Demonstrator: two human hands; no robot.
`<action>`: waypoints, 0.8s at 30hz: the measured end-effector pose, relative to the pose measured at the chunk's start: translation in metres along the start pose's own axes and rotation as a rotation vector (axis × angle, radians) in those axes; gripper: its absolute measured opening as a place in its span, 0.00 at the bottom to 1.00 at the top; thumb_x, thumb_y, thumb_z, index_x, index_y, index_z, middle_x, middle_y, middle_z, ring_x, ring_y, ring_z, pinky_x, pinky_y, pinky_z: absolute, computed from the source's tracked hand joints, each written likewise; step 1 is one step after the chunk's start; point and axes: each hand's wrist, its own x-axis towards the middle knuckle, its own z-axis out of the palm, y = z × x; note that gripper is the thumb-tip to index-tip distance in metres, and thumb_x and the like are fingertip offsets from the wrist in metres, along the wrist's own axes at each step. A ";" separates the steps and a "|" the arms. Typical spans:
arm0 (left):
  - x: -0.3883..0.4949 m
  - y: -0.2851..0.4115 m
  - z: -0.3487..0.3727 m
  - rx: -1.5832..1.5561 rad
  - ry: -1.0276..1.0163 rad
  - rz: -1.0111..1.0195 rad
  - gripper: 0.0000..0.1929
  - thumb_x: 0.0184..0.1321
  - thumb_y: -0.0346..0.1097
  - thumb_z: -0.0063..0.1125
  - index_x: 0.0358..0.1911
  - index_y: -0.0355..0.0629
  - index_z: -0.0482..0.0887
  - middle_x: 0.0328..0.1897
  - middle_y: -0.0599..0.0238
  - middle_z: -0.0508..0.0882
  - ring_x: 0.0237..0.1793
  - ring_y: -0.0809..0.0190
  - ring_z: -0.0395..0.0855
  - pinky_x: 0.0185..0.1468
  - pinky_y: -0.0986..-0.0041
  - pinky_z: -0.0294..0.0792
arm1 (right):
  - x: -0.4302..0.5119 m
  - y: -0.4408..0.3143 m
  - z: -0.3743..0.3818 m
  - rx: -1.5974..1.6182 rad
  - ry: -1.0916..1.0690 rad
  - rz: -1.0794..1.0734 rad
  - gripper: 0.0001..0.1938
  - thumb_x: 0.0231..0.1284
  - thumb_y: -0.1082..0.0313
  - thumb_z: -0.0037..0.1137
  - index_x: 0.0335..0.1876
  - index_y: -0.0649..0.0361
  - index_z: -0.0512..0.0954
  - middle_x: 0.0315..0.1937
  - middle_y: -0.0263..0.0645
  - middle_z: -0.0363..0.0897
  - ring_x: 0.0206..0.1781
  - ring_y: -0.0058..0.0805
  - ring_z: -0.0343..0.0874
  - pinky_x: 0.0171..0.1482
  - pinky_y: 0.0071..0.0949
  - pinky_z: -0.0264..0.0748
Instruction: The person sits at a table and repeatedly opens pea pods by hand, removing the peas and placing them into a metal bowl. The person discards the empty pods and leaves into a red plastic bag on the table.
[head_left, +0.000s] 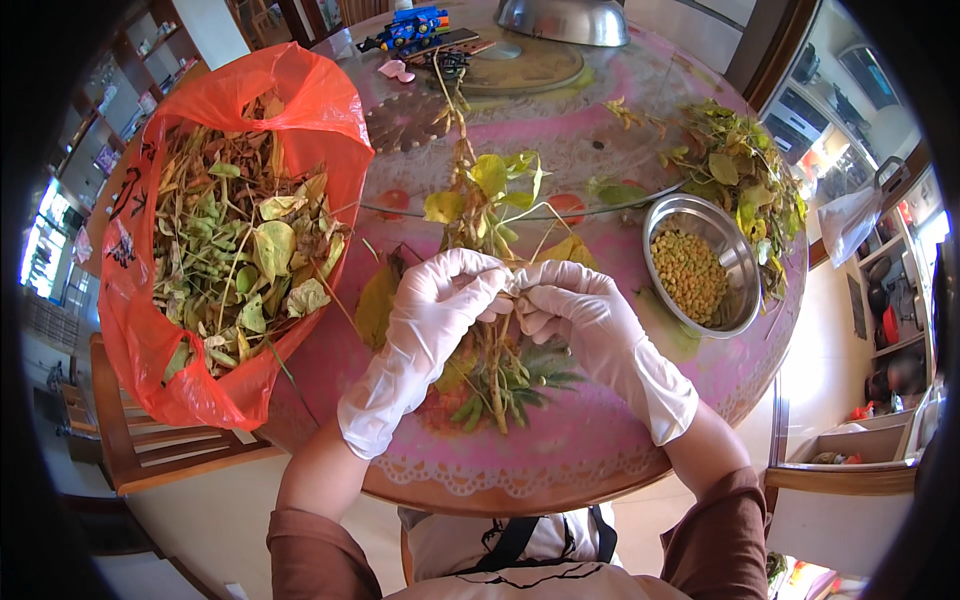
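In white gloves, my left hand (439, 315) and my right hand (596, 319) meet fingertip to fingertip over the table. Between them they pinch a small bean pod, mostly hidden by the fingers. Under both hands lies an uprooted bean plant, its bare stem (495, 382) towards me and its yellowing leaves (489, 175) beyond. Right of my right hand, a steel bowl (742, 232) holds shelled yellow-green beans (686, 274). Green pods (472, 411) are visible near the stem's lower end.
To the left, a red plastic bag (315, 94) bulges with pods and dry leaves. More bean plants (739, 172) are heaped behind the bowl. Farther back stand a blue toy vehicle (415, 28), a wooden turntable (517, 73) and an upturned metal basin (562, 21). A wooden chair (180, 450) adjoins the table's left edge.
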 end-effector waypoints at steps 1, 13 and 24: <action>0.001 0.000 0.000 0.002 0.008 0.005 0.06 0.60 0.32 0.56 0.38 0.40 0.81 0.33 0.69 0.84 0.30 0.72 0.82 0.32 0.83 0.71 | 0.000 0.000 0.000 -0.006 0.010 0.004 0.05 0.59 0.73 0.54 0.39 0.64 0.75 0.29 0.39 0.79 0.28 0.24 0.79 0.33 0.22 0.77; 0.001 0.001 -0.002 0.015 0.036 0.022 0.08 0.60 0.36 0.56 0.39 0.39 0.81 0.33 0.67 0.84 0.30 0.71 0.82 0.35 0.80 0.72 | -0.003 -0.005 0.004 -0.125 -0.011 -0.037 0.06 0.58 0.74 0.55 0.40 0.67 0.75 0.30 0.41 0.80 0.29 0.24 0.80 0.32 0.20 0.77; 0.001 0.002 -0.001 -0.053 0.042 -0.001 0.07 0.60 0.33 0.57 0.39 0.39 0.80 0.34 0.68 0.84 0.30 0.72 0.82 0.34 0.82 0.72 | 0.000 -0.003 0.001 -0.020 0.048 -0.026 0.07 0.62 0.71 0.52 0.41 0.65 0.76 0.31 0.41 0.81 0.30 0.24 0.80 0.32 0.20 0.75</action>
